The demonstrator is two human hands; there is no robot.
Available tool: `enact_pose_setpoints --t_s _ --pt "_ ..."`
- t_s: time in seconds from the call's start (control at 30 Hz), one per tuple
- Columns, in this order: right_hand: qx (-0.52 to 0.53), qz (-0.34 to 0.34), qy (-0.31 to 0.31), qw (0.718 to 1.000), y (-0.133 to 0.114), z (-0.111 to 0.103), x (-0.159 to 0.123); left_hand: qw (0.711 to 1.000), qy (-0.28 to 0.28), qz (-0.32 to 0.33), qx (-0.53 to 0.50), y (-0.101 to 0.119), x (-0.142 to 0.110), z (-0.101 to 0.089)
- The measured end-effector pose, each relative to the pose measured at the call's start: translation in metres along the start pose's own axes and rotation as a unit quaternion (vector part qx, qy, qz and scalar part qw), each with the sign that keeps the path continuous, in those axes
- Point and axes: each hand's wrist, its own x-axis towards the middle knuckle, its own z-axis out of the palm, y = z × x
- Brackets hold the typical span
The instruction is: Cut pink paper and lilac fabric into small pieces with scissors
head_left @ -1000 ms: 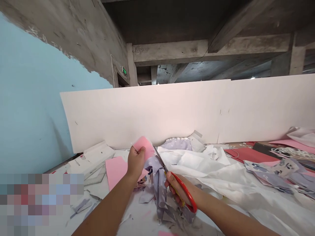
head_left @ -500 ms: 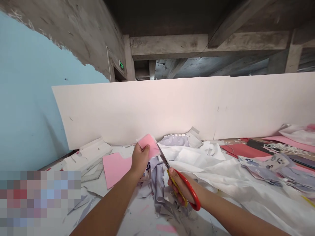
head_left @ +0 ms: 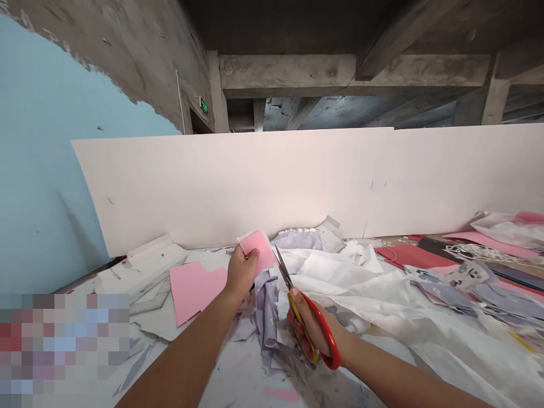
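Note:
My left hand (head_left: 241, 272) pinches a small piece of pink paper (head_left: 257, 250) upright between thumb and fingers. My right hand (head_left: 312, 327) grips red-and-yellow-handled scissors (head_left: 302, 326) with its fingers through the handles. The steel blades (head_left: 283, 270) point up and stay narrowly apart from the pink piece's right edge. Below my hands lies crumpled lilac printed fabric (head_left: 267, 314). A larger pink sheet (head_left: 194, 290) with a notched edge sits left of my left hand, and white non-woven cloth (head_left: 382, 300) spreads to the right.
A tall white board (head_left: 272, 187) stands along the table's back. A pale blue wall (head_left: 46, 170) rises at left. Red sheets (head_left: 410, 255), a black board (head_left: 442, 249) and printed fabric scraps (head_left: 446, 286) lie at right. Paper offcuts litter the table (head_left: 238, 379).
The view has swung slightly right and down, shifting the scene left and up. The scissor tips have moved a little away from the pink piece. Both hands keep their hold.

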Motion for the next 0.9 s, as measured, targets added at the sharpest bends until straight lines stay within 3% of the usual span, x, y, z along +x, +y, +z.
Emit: enact_pose_setpoints --t_s 0.4,0.63,0.9 --pt "0.008 0.023 0.017 1.000 0.001 0.004 -0.006 1.000 0.022 -0.001 -0.014 0.005 -0.006 0.003" --pt "-0.019 0.015 0.015 1.000 -0.006 0.010 -0.014 0.998 0.051 -0.006 0.029 0.008 -0.005 -0.002" --pt "-0.011 -0.012 0.017 1.000 0.000 0.009 -0.011 0.997 0.044 0.012 0.060 0.015 -0.009 -0.002"
